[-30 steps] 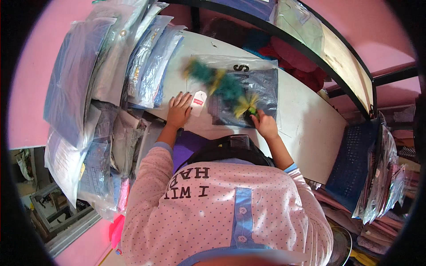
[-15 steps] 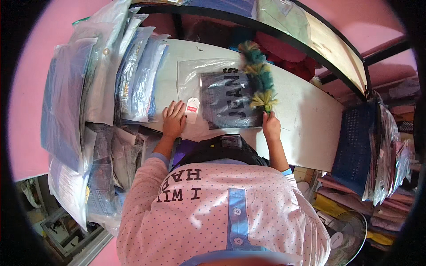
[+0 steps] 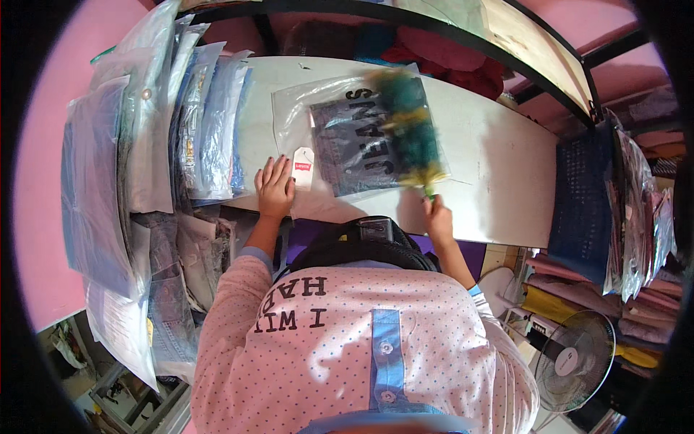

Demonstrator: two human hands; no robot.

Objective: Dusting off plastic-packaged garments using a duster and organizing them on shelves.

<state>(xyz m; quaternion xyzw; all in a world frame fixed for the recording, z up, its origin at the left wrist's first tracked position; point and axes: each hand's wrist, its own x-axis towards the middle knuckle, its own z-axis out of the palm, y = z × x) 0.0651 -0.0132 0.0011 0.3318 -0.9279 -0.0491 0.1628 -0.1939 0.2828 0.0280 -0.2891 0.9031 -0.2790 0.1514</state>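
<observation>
A clear plastic bag (image 3: 285,108) holding folded dark jeans (image 3: 334,163) lies flat on the white table. My right hand (image 3: 438,217) is closed round the handle of a green and yellow duster (image 3: 412,130). The duster's fluffy head, smeared by motion, lies across the right side of the bag. My left hand (image 3: 275,186) rests flat with fingers stretched at the bag's left edge. Beside its fingertips is a white and red paper tag (image 3: 303,168) on the bag's lower left.
Bagged garments (image 3: 210,123) stand in stacks to the left. At the right are a blue plastic basket (image 3: 578,195), more bagged clothes (image 3: 636,217) and a fan (image 3: 575,362). A black-framed shelf (image 3: 434,22) runs above the table's (image 3: 499,159) far edge.
My right hand has swept the duster leftward and nearer, over the bag. The bag now sits slightly turned. My left hand stays flat by the tag, and the whole view has shifted a little.
</observation>
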